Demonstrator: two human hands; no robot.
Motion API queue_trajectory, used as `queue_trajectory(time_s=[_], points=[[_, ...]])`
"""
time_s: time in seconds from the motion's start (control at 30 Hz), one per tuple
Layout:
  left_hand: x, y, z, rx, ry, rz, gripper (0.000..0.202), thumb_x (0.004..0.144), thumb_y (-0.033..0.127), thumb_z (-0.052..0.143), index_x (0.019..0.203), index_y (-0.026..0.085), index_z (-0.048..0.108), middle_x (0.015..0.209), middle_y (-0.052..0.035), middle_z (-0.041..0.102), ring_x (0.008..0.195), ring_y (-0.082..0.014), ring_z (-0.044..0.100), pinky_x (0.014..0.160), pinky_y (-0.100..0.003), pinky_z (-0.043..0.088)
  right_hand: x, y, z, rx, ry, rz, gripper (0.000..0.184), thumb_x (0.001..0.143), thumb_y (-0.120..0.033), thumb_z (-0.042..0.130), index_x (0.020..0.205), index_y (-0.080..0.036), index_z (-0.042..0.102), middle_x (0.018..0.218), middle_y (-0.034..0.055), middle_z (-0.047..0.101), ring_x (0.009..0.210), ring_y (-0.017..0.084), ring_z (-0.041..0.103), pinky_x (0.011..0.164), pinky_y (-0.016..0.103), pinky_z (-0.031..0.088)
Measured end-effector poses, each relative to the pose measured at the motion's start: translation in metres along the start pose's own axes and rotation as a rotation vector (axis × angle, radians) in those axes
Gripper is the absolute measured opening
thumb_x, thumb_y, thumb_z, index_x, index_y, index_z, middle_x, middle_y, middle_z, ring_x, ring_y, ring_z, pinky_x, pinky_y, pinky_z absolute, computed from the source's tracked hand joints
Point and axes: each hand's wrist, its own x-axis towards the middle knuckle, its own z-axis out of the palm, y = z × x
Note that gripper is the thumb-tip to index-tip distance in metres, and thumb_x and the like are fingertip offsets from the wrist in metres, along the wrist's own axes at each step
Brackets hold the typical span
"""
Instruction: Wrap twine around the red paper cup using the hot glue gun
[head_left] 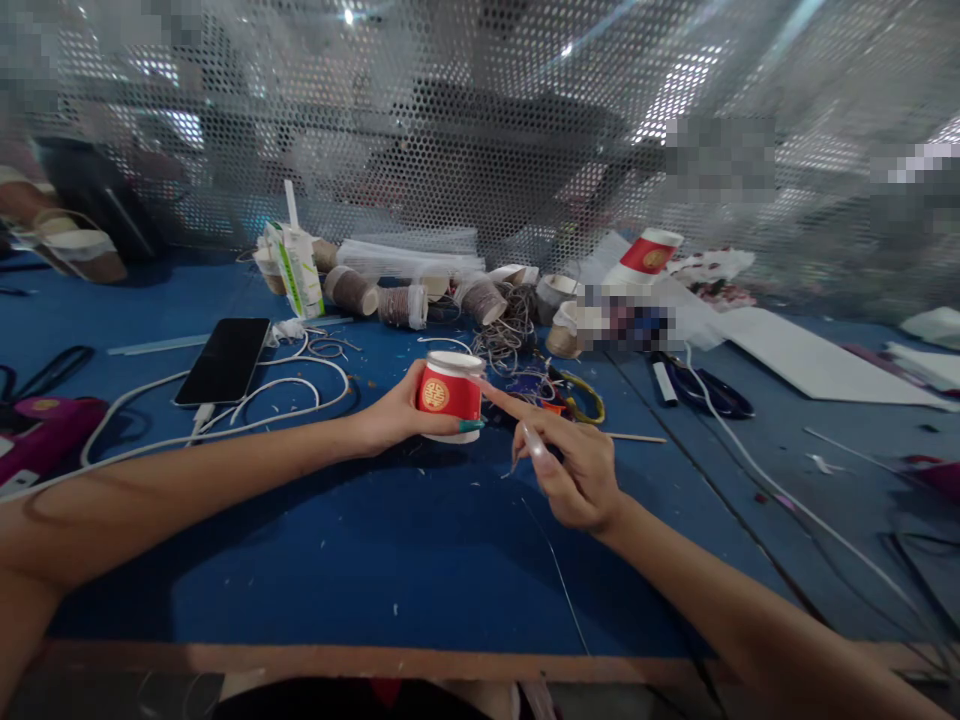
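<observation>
Cup [448,393] base is partly hidden by L hand [394,415] fingers, so can't tell if it rests on the desk [375,540]. A thin thread [559,575] runs from under R hand [574,470] toward the near edge; can't tell if that hand pinches it. A pixelated patch [622,325] beyond R hand is unreadable.

Cup is red paper w/ white rim and round gold emblem, upright, gripped by L hand. R index tip touches its side, other fingers curled loose.

Beyond L hand: flat black phone [223,360] w/ white cable [285,395]. Further back, twine-wrapped cups [405,303] by perforated mesh [480,130]. Blue desk nearer than the hands is open, only scraps, w/ a wooden edge.
</observation>
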Motion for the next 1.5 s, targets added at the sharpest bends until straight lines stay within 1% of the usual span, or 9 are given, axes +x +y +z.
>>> queue_trajectory(time_s=[0.27, 0.43, 0.6, 0.73, 0.93, 1.07, 1.13, 1.33, 1.5], points=[[0.003, 0.001, -0.007, -0.104, -0.198, 0.017, 0.070, 0.052, 0.023, 0.096, 0.115, 0.018, 0.065, 0.115, -0.0101, 0.075, 0.107, -0.0264, 0.071, 0.102, -0.045, 0.051, 0.002, 0.013, 0.007, 0.186, -0.129, -0.108, 0.012, 0.101, -0.024, 0.045, 0.095, -0.023, 0.055, 0.141, 0.0178, 0.067, 0.051, 0.008, 0.063, 0.049, 0.024, 0.050], [0.002, 0.002, -0.007, -0.035, -0.221, -0.018, 0.069, 0.050, 0.024, 0.097, 0.112, 0.015, 0.068, 0.107, -0.0093, 0.077, 0.096, -0.0222, 0.072, 0.098, -0.042, 0.052, 0.002, 0.006, 0.006, 0.314, -0.144, -0.043, 0.019, 0.103, -0.033, 0.046, 0.092, -0.023, 0.058, 0.119, 0.0129, 0.078, 0.053, 0.011, 0.064, 0.051, 0.026, 0.050], [0.001, 0.004, -0.009, -0.062, -0.258, -0.035, 0.067, 0.050, 0.026, 0.096, 0.111, 0.016, 0.069, 0.100, -0.0075, 0.077, 0.091, -0.0213, 0.072, 0.094, -0.040, 0.053, -0.001, 0.001, 0.004, 0.545, -0.006, 0.254, 0.034, 0.103, -0.041, 0.048, 0.079, -0.021, 0.062, 0.084, 0.0059, 0.079, 0.038, 0.009, 0.053, 0.037, 0.025, 0.043], [0.001, 0.007, -0.010, -0.087, -0.297, -0.062, 0.063, 0.053, 0.026, 0.095, 0.110, 0.016, 0.070, 0.099, -0.0085, 0.077, 0.089, -0.0219, 0.072, 0.092, -0.041, 0.054, 0.002, 0.001, 0.004, 0.610, 0.113, 0.363, 0.044, 0.099, -0.049, 0.052, 0.067, -0.021, 0.061, 0.050, -0.0002, 0.063, 0.032, 0.012, 0.049, 0.035, 0.027, 0.043], [0.002, 0.007, -0.015, -0.096, -0.301, -0.092, 0.057, 0.055, 0.024, 0.091, 0.108, 0.015, 0.072, 0.104, -0.0119, 0.077, 0.094, -0.0258, 0.072, 0.094, -0.044, 0.054, 0.005, 0.009, 0.005, 0.570, 0.396, 0.385, 0.044, 0.094, -0.047, 0.056, 0.059, -0.020, 0.059, 0.070, 0.0073, 0.077, 0.028, 0.010, 0.045, 0.029, 0.027, 0.038], [0.003, 0.006, -0.017, -0.145, -0.305, -0.105, 0.059, 0.056, 0.025, 0.090, 0.111, 0.015, 0.071, 0.103, -0.0118, 0.077, 0.094, -0.0259, 0.072, 0.096, -0.044, 0.052, 0.007, 0.011, 0.006, 0.587, 0.529, 0.307, 0.032, 0.095, -0.037, 0.056, 0.068, -0.021, 0.059, 0.077, 0.0044, 0.078, 0.030, 0.006, 0.041, 0.030, 0.024, 0.039], [0.003, 0.007, -0.016, -0.143, -0.305, -0.112, 0.059, 0.056, 0.026, 0.090, 0.110, 0.015, 0.071, 0.102, -0.0117, 0.077, 0.093, -0.0256, 0.072, 0.096, -0.043, 0.052, 0.006, 0.008, 0.006, 0.645, 0.464, 0.293, 0.024, 0.095, -0.035, 0.057, 0.076, -0.021, 0.059, 0.085, 0.0036, 0.079, 0.032, 0.006, 0.044, 0.032, 0.024, 0.041], [0.002, 0.007, -0.012, -0.132, -0.315, -0.117, 0.063, 0.051, 0.026, 0.094, 0.109, 0.016, 0.071, 0.095, -0.0084, 0.078, 0.086, -0.0224, 0.073, 0.093, -0.041, 0.053, -0.001, -0.002, 0.009, 0.773, -0.012, 0.346, 0.024, 0.100, -0.040, 0.054, 0.086, -0.020, 0.057, 0.127, 0.0120, 0.074, 0.043, 0.005, 0.052, 0.048, 0.027, 0.054], [0.002, 0.005, -0.016, -0.110, -0.344, -0.102, 0.062, 0.053, 0.026, 0.092, 0.111, 0.016, 0.071, 0.100, -0.0102, 0.078, 0.089, -0.0243, 0.074, 0.092, -0.041, 0.053, -0.002, -0.001, 0.009, 0.745, -0.015, 0.330, 0.029, 0.098, -0.048, 0.055, 0.090, -0.021, 0.057, 0.126, 0.0123, 0.074, 0.045, 0.006, 0.055, 0.048, 0.028, 0.054]])
